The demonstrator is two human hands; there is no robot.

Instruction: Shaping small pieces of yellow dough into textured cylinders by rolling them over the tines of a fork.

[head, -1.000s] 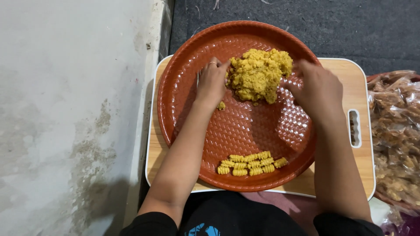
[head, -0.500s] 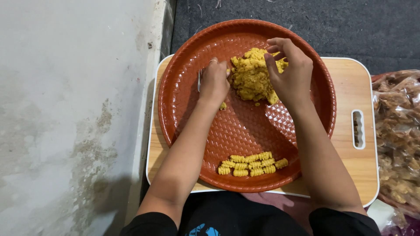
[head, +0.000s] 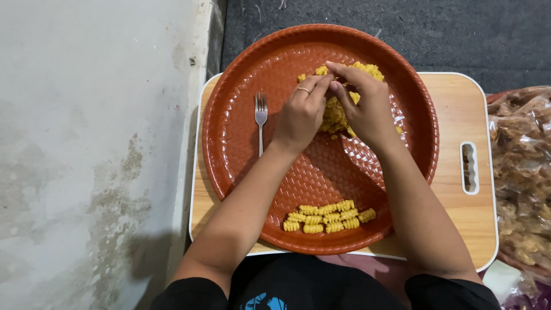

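Both hands — left hand (head: 299, 115), right hand (head: 367, 106) — fingers pinched together on the yellow dough (head: 336, 112).

- A small wooden table (head: 453, 109) with a white rim and a handle slot stands on dark carpet (head: 459, 34).
- A round red tray (head: 241, 143) sits on it, overhanging the edges.

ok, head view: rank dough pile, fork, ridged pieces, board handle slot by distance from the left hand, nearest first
1. Yellow dough pile: touching the left hand, at its fingertips.
2. Fork: just to the hand's left, on the tray.
3. Ridged yellow pieces: near edge of the tray, below the hand.
4. Handle slot: far right on the wooden board.
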